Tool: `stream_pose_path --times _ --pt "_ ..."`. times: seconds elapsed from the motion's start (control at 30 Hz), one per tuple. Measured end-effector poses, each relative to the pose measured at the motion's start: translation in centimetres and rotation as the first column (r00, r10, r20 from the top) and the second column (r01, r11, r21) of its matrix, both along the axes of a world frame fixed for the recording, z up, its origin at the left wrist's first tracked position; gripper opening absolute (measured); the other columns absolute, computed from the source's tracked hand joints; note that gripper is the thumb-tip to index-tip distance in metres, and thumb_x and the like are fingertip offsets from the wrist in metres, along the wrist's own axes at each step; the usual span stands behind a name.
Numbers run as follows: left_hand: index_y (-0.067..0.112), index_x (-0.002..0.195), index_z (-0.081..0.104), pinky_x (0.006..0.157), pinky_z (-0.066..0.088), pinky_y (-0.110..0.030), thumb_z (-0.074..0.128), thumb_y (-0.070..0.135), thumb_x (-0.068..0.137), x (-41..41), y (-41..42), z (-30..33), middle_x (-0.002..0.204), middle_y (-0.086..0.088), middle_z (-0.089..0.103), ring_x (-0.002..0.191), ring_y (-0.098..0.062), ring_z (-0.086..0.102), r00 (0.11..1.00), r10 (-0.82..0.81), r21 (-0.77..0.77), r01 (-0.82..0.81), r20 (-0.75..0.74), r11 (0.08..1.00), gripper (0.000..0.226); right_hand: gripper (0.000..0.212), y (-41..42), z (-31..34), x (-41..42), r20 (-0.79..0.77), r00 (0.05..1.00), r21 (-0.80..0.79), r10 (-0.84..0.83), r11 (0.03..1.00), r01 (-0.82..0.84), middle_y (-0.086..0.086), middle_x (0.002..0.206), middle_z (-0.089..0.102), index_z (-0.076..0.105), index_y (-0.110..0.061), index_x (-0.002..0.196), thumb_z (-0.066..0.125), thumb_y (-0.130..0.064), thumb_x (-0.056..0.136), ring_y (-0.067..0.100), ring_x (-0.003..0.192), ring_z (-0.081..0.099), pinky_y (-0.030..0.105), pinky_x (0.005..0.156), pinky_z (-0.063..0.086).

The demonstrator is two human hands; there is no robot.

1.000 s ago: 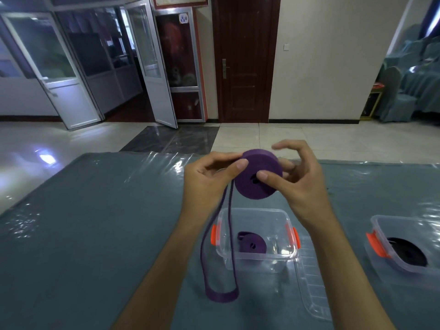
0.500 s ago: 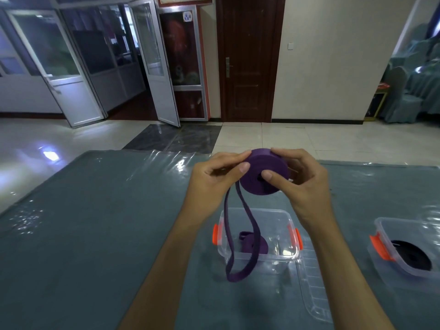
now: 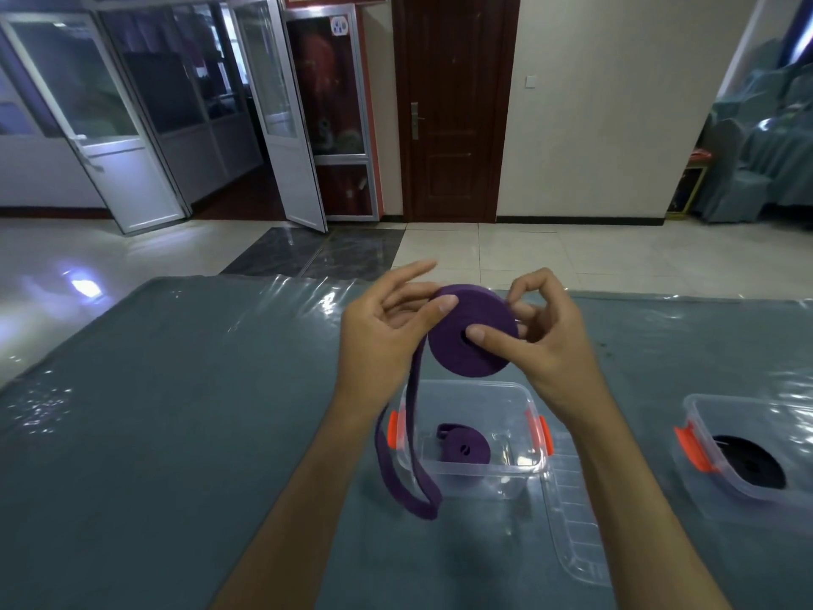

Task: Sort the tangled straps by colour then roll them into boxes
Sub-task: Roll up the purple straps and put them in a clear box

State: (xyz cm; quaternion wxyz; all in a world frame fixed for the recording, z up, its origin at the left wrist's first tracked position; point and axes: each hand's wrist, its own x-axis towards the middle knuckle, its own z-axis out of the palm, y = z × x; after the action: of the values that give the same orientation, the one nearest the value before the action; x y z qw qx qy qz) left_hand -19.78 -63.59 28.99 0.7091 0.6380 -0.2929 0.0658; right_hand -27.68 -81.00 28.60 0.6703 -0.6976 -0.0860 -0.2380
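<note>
A thick purple strap roll (image 3: pixel 462 350) is held in the air above the table. My right hand (image 3: pixel 550 341) pinches it, thumb on its front face and fingers behind. My left hand (image 3: pixel 378 332) touches the roll's upper left rim with the thumb, its fingers spread behind. The unrolled tail of the strap (image 3: pixel 411 468) hangs from the roll in a loop, reaching down past the left side of a clear box (image 3: pixel 534 460) with orange clips. Inside that box lies a small purple roll (image 3: pixel 464 449).
A second clear box (image 3: pixel 699 416) at the right holds a black strap roll (image 3: pixel 750 464). A clear lid (image 3: pixel 576 539) lies flat beside the middle box. The table (image 3: pixel 154 433) wears a teal cloth under shiny plastic film. Doors and tiled floor lie beyond.
The hanging purple loop has grown shorter as more strap wound onto the roll. My left fingers have spread open and the roll has turned between my hands.
</note>
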Motion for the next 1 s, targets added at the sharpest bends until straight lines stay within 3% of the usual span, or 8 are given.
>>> stream_pose_path --times 0.13,0.23,0.33,0.4,0.57,0.73,0.87,1.0 --pt "0.010 0.126 0.072 0.092 0.057 -0.023 0.070 0.008 0.095 0.3 -0.2 -0.4 0.116 -0.004 0.076 0.111 -0.016 0.072 0.994 -0.106 0.040 0.105 0.004 0.994 0.031 0.044 -0.1 0.5 -0.4 0.098 0.986 -0.035 -0.131 0.990 0.135 0.008 0.108 0.077 0.064 -0.017 0.119 0.083 -0.014 0.080 0.028 0.100 0.075 0.038 0.078 0.064" --pt "0.012 0.126 0.073 0.096 0.056 -0.028 0.072 0.008 0.094 1.3 0.2 0.3 0.116 -0.007 0.073 0.112 -0.021 0.071 0.977 -0.212 0.102 0.210 0.010 0.972 0.033 0.040 -0.4 -0.1 -0.6 0.055 0.988 -0.013 -0.142 0.990 0.142 0.006 0.108 0.077 0.061 -0.017 0.114 0.083 -0.015 0.080 0.028 0.100 0.076 0.041 0.079 0.064" --pt "0.010 0.107 0.078 0.084 0.059 -0.025 0.083 0.008 0.084 0.8 -0.1 0.5 0.102 -0.002 0.079 0.097 -0.018 0.076 0.992 -0.103 0.067 0.099 0.067 0.993 0.024 0.036 -0.8 -0.3 -0.8 -0.043 0.998 -0.018 -0.036 0.999 0.035 0.007 0.100 0.077 0.051 -0.013 0.099 0.082 -0.011 0.080 0.032 0.090 0.078 0.043 0.071 0.064" --pt "0.011 0.101 0.078 0.081 0.059 -0.022 0.082 0.007 0.083 0.1 -0.6 0.0 0.097 0.001 0.080 0.094 -0.016 0.076 0.998 -0.048 -0.021 0.049 0.046 0.999 0.019 0.038 -0.9 0.2 -1.0 -0.029 0.999 -0.030 -0.038 0.999 0.037 0.010 0.100 0.077 0.052 -0.011 0.101 0.083 -0.008 0.079 0.032 0.088 0.078 0.039 0.069 0.065" --pt "0.015 0.126 0.070 0.095 0.056 -0.023 0.072 0.009 0.089 0.2 0.1 -1.4 0.118 0.005 0.077 0.115 -0.015 0.071 0.964 -0.260 -0.001 0.261 -0.056 0.965 0.037 0.049 -1.1 0.7 -1.5 0.039 0.987 -0.091 -0.153 0.984 0.156 0.003 0.104 0.078 0.066 -0.019 0.116 0.087 -0.015 0.073 0.023 0.095 0.077 0.030 0.078 0.063" --pt "0.014 0.107 0.071 0.088 0.058 -0.026 0.078 0.008 0.086 -0.5 -0.3 -1.3 0.104 -0.002 0.077 0.102 -0.019 0.074 0.981 -0.195 -0.016 0.195 0.008 0.981 0.022 0.059 -1.6 0.3 -1.9 -0.122 0.992 -0.133 0.010 0.991 -0.026 0.012 0.101 0.079 0.044 -0.006 0.119 0.083 -0.014 0.076 0.032 0.088 0.078 0.043 0.073 0.066" --pt "0.014 0.102 0.068 0.084 0.060 -0.027 0.075 0.003 0.089 -1.1 -0.6 -1.4 0.102 -0.005 0.076 0.101 -0.024 0.075 0.985 -0.173 -0.074 0.172 -0.011 0.982 0.019 0.060 -1.4 0.5 -2.4 -0.039 0.999 -0.141 -0.018 0.990 0.012 0.010 0.105 0.079 0.056 -0.015 0.131 0.084 -0.009 0.079 0.030 0.094 0.078 0.042 0.077 0.065" --pt "0.017 0.121 0.071 0.096 0.057 -0.027 0.070 0.007 0.093 -1.0 -0.3 -1.6 0.118 0.000 0.077 0.116 -0.020 0.071 0.961 -0.273 -0.014 0.273 -0.043 0.962 0.030 0.053 -1.0 0.0 -2.9 0.027 0.991 -0.019 -0.130 0.991 0.131 0.007 0.110 0.078 0.060 -0.017 0.124 0.084 -0.014 0.077 0.027 0.101 0.077 0.039 0.080 0.065"
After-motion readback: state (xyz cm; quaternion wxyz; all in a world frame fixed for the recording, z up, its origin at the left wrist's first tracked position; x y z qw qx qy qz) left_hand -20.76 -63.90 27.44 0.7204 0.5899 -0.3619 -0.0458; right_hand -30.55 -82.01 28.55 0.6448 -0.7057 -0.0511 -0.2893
